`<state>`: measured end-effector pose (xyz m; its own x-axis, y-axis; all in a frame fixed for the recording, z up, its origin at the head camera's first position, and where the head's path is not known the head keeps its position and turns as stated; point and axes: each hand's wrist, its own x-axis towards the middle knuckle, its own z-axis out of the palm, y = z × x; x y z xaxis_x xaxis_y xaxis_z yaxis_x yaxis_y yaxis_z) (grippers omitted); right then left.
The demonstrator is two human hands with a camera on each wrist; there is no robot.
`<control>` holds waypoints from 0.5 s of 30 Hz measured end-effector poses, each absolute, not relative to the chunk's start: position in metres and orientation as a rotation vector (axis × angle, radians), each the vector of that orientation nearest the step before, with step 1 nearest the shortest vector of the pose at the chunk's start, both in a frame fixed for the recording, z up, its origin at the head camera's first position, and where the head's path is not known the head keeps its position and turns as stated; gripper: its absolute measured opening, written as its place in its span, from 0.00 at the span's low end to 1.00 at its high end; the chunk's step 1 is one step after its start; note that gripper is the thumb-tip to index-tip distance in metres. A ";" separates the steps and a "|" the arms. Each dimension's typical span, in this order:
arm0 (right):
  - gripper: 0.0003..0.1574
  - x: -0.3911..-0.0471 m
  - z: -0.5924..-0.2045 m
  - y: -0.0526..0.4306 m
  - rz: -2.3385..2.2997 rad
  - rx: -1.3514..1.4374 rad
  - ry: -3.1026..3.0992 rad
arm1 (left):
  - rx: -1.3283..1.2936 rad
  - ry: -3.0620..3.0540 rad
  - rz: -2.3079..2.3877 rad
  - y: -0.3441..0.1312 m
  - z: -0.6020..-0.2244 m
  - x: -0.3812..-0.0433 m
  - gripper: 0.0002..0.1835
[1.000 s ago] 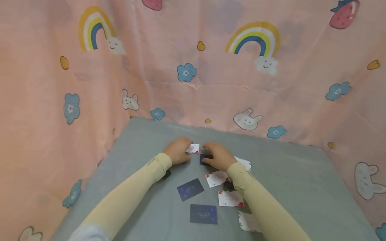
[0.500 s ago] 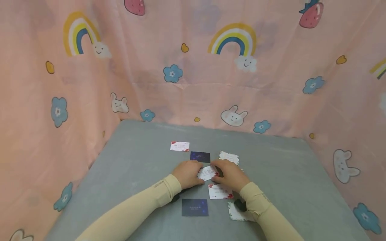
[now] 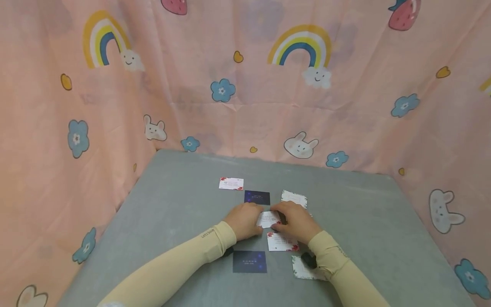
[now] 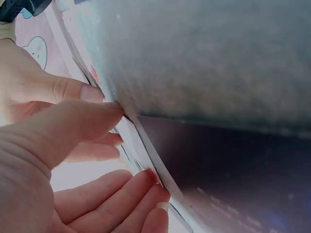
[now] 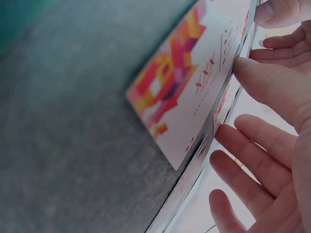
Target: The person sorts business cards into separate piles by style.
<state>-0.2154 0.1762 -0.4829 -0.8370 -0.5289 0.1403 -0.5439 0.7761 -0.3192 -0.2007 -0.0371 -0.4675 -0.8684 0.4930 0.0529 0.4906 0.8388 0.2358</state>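
A white card with red flowers (image 3: 267, 219) lies near the table's middle with my two hands on either side. My left hand (image 3: 244, 221) spans its left end, thumb at the near edge and fingertips at the far edge. At the right end my right hand (image 3: 297, 221) holds it likewise, thumb opposite the fingers. In the left wrist view, a dark blue card (image 4: 233, 174) lies close beside the left hand. Another white card with red flowers (image 3: 282, 241) sits just nearer to me, filling the foreground of the right wrist view.
A white floral card (image 3: 231, 183) lies at the back left, with a dark card (image 3: 257, 197) beside it. Leaf-edged cards (image 3: 294, 198) lie along the right. One dark card (image 3: 249, 262) is in front. A pink curtain (image 3: 253, 123) backs the grey table (image 3: 184, 183).
Both hands have come nearer, from the back cards to the white floral card in the middle. Over the last half second they barely move, and the card turns slightly straighter.
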 end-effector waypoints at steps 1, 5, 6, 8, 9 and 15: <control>0.32 -0.215 -0.483 0.176 0.534 0.887 -2.916 | 0.803 3.004 0.375 -0.037 -0.467 -0.200 0.23; 0.33 -0.214 -0.482 0.175 0.495 0.889 -2.926 | 0.826 3.015 0.322 -0.037 -0.466 -0.200 0.19; 0.33 -0.214 -0.482 0.175 0.489 0.885 -2.935 | 0.842 3.021 0.310 -0.037 -0.466 -0.200 0.17; 0.34 -0.214 -0.482 0.175 0.487 0.879 -2.949 | 0.880 3.032 0.278 -0.037 -0.466 -0.200 0.15; 0.35 -0.213 -0.482 0.175 0.492 0.874 -2.956 | 0.903 3.038 0.258 -0.037 -0.467 -0.200 0.15; 0.34 -0.214 -0.481 0.176 0.509 0.877 -2.974 | 1.040 3.063 0.126 -0.038 -0.471 -0.201 0.18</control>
